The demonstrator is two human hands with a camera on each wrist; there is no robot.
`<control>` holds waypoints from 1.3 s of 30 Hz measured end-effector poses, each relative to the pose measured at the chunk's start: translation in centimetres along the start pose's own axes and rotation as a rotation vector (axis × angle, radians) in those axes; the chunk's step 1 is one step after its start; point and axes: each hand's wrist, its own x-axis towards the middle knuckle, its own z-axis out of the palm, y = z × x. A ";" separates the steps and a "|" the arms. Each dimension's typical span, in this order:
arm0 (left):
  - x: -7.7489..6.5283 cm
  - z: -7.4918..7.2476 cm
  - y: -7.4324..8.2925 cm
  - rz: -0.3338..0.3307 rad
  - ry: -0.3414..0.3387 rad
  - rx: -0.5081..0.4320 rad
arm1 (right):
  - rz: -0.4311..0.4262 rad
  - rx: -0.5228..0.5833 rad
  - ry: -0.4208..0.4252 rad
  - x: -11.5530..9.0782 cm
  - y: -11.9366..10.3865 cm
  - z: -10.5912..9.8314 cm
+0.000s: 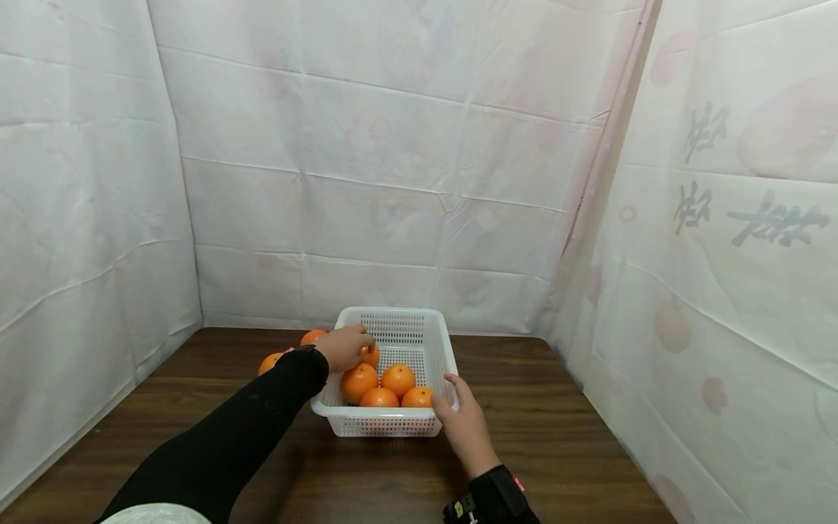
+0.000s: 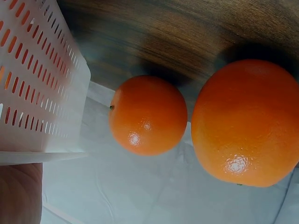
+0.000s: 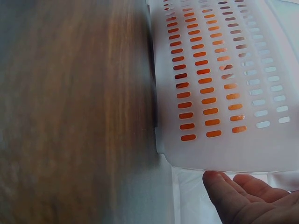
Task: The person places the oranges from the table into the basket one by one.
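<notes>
A white slatted plastic basket (image 1: pixel 386 422) stands on the table with several oranges (image 1: pixel 358 383) in its near half. My left hand (image 1: pixel 345 348) reaches over the basket's left rim, its fingers curled on an orange (image 1: pixel 370 356) inside; its wrist view shows only part of the hand beside the rim. At the near right corner, my right hand (image 1: pixel 466 422) grips the basket, thumb and fingers at the rim. In the right wrist view, its fingertips (image 3: pixel 213 177) meet the basket's edge. Outside, left of the basket, lie a smaller-looking orange (image 2: pixel 148 115) and a larger-looking orange (image 2: pixel 247 123).
The brown wooden table (image 1: pixel 550 451) extends on both sides of the basket. White sheets hang as a back wall (image 1: pixel 366 182), a left wall (image 1: pixel 85 218) and a right wall (image 1: pixel 707 306) around it. The left sleeve (image 1: pixel 229 437) crosses the table's near left part.
</notes>
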 end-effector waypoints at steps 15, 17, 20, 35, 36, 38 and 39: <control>0.4 0.6 -0.4 0.009 0.026 0.020 | -0.004 0.009 0.001 0.1 0.2 -0.1; 0.3 0.6 -0.3 0.014 0.030 0.030 | -0.002 0.008 0.004 0.1 0.3 0.0; 0.1 0.5 -0.3 0.028 0.037 0.042 | 0.010 0.007 0.005 0.2 0.3 0.0; -1.1 -0.3 -0.2 0.113 0.115 -0.003 | 0.008 -0.010 -0.001 0.3 0.4 0.2; -1.2 -0.4 -0.2 0.125 0.122 -0.002 | 0.013 -0.012 -0.001 0.3 0.4 0.2; -1.6 -0.7 -0.3 0.139 0.132 0.004 | 0.022 -0.012 0.003 0.2 0.4 0.3; -1.8 -0.9 -0.3 0.138 0.134 0.005 | 0.024 -0.009 0.005 0.2 0.4 0.3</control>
